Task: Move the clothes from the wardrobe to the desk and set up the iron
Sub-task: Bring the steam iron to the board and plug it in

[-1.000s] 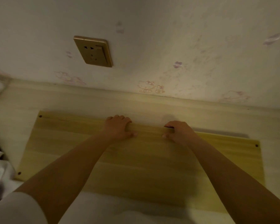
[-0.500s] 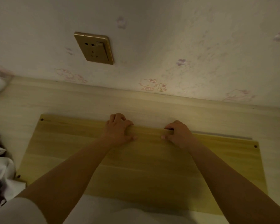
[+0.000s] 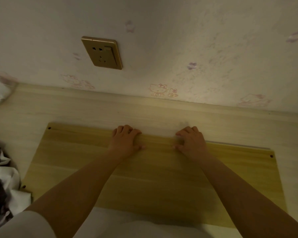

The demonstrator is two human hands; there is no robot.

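Yellowish wooden board (image 3: 153,177) lies flat on the pale desk (image 3: 93,110), with its far edge near the wall. Both hands rest on this far edge, a little apart from each other. The left hand (image 3: 125,140) and the right hand (image 3: 191,141) curl their fingers over the edge and grip it. Crumpled clothes (image 3: 2,177) lie at the left side, just beside the board's near left corner, well apart from both hands. A golden socket (image 3: 101,53) is on the wall above.
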